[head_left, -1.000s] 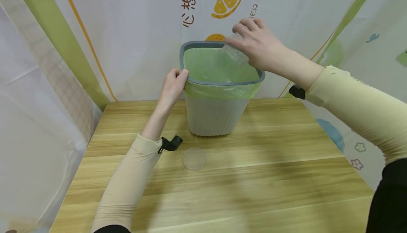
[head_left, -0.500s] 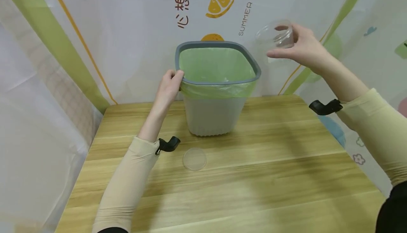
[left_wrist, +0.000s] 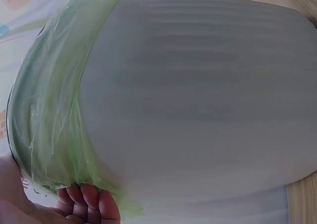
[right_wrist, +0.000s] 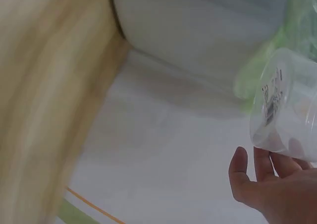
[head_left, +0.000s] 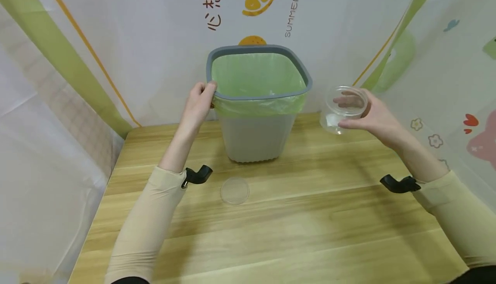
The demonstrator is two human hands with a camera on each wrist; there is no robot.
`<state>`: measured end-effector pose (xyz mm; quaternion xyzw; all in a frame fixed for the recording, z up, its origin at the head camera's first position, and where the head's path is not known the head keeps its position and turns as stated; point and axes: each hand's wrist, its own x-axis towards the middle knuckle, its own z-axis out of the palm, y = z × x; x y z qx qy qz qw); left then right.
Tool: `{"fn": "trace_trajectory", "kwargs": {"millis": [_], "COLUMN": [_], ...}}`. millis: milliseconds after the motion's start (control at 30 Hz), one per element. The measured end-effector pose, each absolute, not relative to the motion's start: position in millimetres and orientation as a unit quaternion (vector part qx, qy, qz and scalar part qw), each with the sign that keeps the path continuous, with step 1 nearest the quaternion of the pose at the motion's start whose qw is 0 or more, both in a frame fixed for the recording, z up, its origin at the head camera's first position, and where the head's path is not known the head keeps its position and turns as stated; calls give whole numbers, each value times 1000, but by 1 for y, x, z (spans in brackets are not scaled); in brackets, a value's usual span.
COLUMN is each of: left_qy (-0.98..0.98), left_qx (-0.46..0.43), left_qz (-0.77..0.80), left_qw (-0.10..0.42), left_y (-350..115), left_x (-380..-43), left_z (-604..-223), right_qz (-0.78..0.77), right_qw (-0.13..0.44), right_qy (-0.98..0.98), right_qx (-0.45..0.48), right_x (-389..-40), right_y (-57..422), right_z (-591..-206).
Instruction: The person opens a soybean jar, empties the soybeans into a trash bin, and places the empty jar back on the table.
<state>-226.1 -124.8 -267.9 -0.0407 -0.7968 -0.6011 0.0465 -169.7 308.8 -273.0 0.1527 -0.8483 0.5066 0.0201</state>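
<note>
A grey waste bin [head_left: 256, 137] stands at the back of the wooden table, lined with a green plastic bag [head_left: 267, 106] folded over its rim. My left hand [head_left: 196, 105] grips the bin's left rim, its fingers [left_wrist: 90, 198] curled under the bag's edge in the left wrist view. To the right of the bin, my right hand [head_left: 375, 115] holds a clear round plastic tub [head_left: 332, 119], mouth up, in the air over the back of the table. Printed marks show on the tub [right_wrist: 273, 105] in the right wrist view.
A clear round lid [head_left: 235, 191] lies flat on the table [head_left: 294, 228] in front of the bin. Behind hangs a white curtain [head_left: 166, 51] with orange-slice prints, close against the table's back edge. More printed cloth [head_left: 457, 73] hangs at the right.
My right hand has gone from over the bin's mouth out to the right, then down, and the tub has turned mouth up. The left hand stays on the rim.
</note>
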Motion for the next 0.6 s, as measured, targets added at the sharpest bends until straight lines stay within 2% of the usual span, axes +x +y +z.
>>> {"fn": "trace_trajectory", "kwargs": {"millis": [333,600], "left_qy": [-796,-798], "left_qx": [-48,-46], "left_qz": [-600,-595], "left_qw": [67,80], "left_y": [-140,-146], "left_x": [-218,-213], "left_z": [-264,-259], "right_qz": [471,419], "right_qw": [-54,-83], "right_qy": [-867,-879], "right_qx": [152,212], "right_x": [-159,-159], "right_y": [279,246], "right_z": [-331,-374]}}
